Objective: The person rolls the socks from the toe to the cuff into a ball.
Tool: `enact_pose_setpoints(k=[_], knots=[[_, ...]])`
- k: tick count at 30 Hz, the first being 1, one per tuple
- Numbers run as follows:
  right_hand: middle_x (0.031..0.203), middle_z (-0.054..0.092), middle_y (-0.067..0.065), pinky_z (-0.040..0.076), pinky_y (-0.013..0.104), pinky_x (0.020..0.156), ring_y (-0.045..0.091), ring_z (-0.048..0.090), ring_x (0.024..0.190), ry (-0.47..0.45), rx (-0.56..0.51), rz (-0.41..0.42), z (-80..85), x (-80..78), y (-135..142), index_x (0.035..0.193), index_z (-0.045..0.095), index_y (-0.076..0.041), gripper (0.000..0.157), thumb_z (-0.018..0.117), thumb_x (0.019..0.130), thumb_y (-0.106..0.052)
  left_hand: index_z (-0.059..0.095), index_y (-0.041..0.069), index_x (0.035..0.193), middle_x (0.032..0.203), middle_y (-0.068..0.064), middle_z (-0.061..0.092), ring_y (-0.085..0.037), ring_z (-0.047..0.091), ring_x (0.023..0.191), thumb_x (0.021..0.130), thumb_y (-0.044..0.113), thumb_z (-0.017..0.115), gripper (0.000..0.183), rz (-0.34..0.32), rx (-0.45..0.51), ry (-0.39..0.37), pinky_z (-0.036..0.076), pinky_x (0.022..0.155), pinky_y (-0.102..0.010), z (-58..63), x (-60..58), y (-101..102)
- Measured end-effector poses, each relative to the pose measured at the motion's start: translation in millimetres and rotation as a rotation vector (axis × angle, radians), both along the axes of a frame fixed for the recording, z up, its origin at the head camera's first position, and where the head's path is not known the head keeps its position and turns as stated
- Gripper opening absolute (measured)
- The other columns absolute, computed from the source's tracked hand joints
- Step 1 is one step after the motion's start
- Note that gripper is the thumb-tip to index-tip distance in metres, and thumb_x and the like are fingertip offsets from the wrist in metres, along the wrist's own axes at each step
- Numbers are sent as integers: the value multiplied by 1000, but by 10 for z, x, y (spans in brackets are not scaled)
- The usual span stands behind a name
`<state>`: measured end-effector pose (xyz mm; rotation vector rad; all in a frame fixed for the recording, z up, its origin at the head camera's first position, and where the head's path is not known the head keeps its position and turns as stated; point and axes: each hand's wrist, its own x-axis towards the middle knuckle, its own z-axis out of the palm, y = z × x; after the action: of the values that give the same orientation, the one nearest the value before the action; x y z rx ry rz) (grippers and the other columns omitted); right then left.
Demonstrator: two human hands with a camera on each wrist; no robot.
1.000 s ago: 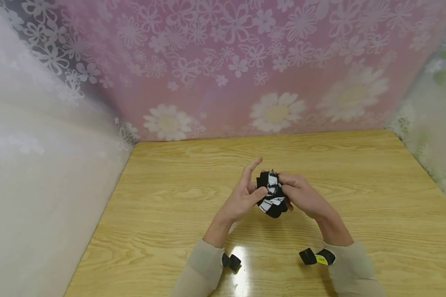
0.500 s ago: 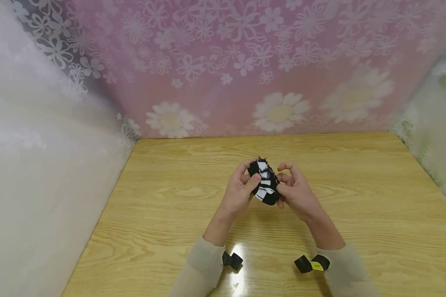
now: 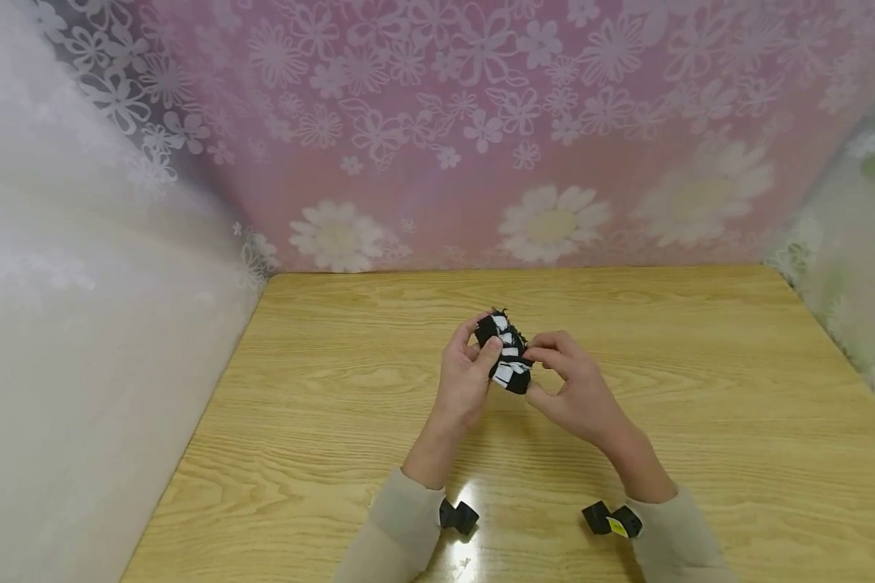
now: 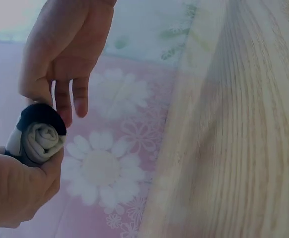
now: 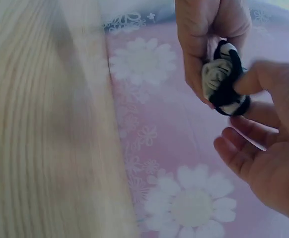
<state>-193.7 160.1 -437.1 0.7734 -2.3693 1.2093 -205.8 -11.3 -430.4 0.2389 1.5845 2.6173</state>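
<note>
A rolled-up black-and-white sock (image 3: 509, 350) is held up above the table. Its spiral end, a pale coil (image 4: 44, 141) under a black band, shows in the left wrist view. My left hand (image 3: 467, 376) grips the roll from the left, thumb across its front and fingers behind it. At the roll's right edge, my right hand (image 3: 576, 393) has its thumb and forefinger on the black fabric. From the right wrist, those fingers straddle the black part (image 5: 227, 91), while the other fingers are loosely bent below. Loose dark threads stick out along the sock's top edge.
Beneath the hands lies a wood-grain table (image 3: 335, 421). A pink flowered backdrop (image 3: 423, 186) rises at its far edge, with a pale panel (image 3: 102, 348) at the left and another (image 3: 846, 275) at the right. Black wrist devices (image 3: 458, 517) are strapped at both sleeves.
The sock has shifted left and slightly up with my left hand, whose raised forefinger has come down behind it. My right hand has changed its hold along the sock's right edge.
</note>
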Motion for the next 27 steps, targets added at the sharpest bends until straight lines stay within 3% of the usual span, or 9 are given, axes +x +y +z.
enact_pose_setpoints(k=[3, 6, 10, 12, 14, 18, 22, 27], knots=[[114, 58, 11, 49, 36, 80, 23, 53, 104, 81, 82, 24, -1, -18, 29, 100, 62, 0, 40, 82, 66, 5, 39, -2, 145, 132, -34, 54, -31, 63, 112, 103, -1, 46, 43, -5, 37, -48, 56, 87, -31, 26, 5, 19], [108, 60, 9, 48, 28, 72, 19, 54, 97, 141, 30, 45, -10, -36, 40, 94, 59, -3, 43, 86, 62, 9, 39, 0, 146, 133, -32, 54, -30, 63, 113, 103, -1, 46, 44, -19, 64, -72, 55, 88, -31, 57, 21, 48], [98, 63, 10, 44, 20, 65, 16, 54, 84, 236, -104, 88, -45, -58, 19, 85, 61, -4, 35, 79, 62, 15, 39, 2, 147, 133, -31, 54, -29, 62, 115, 103, -1, 45, 44, -11, 80, -65, 54, 90, -30, 80, 47, 82], [94, 62, 11, 44, 19, 64, 16, 53, 79, 313, -125, 89, -73, -76, -7, 82, 60, -3, 22, 77, 72, 7, 40, 1, 146, 134, -31, 54, -30, 61, 117, 103, 0, 44, 42, 11, 104, -67, 54, 92, -31, 83, 59, 103], [91, 61, 12, 44, 20, 62, 15, 52, 74, 396, -120, 65, -97, -92, -36, 79, 58, -2, 16, 73, 84, -6, 37, -1, 146, 138, -32, 50, -32, 59, 121, 104, 0, 43, 42, 29, 144, -77, 51, 96, -34, 83, 78, 130], [85, 60, 13, 45, 22, 56, 15, 52, 66, 568, -84, -27, -137, -115, -81, 74, 55, 1, 36, 61, 98, -25, 34, -2, 146, 145, -30, 43, -34, 51, 129, 105, 2, 41, 42, 71, 238, -108, 47, 102, -37, 98, 131, 191], [83, 62, 15, 46, 23, 50, 15, 53, 60, 636, -79, -81, -152, -117, -93, 72, 53, 2, 35, 59, 98, -20, 34, -2, 146, 146, -28, 42, -36, 48, 132, 106, 4, 41, 42, 94, 306, -120, 46, 104, -38, 130, 181, 243], [79, 65, 18, 45, 21, 45, 15, 53, 53, 631, -132, -145, -147, -98, -103, 71, 55, 3, 23, 57, 90, -9, 34, -7, 144, 143, -30, 43, -34, 51, 129, 105, 4, 39, 41, 104, 379, -103, 44, 105, -40, 151, 217, 302]])
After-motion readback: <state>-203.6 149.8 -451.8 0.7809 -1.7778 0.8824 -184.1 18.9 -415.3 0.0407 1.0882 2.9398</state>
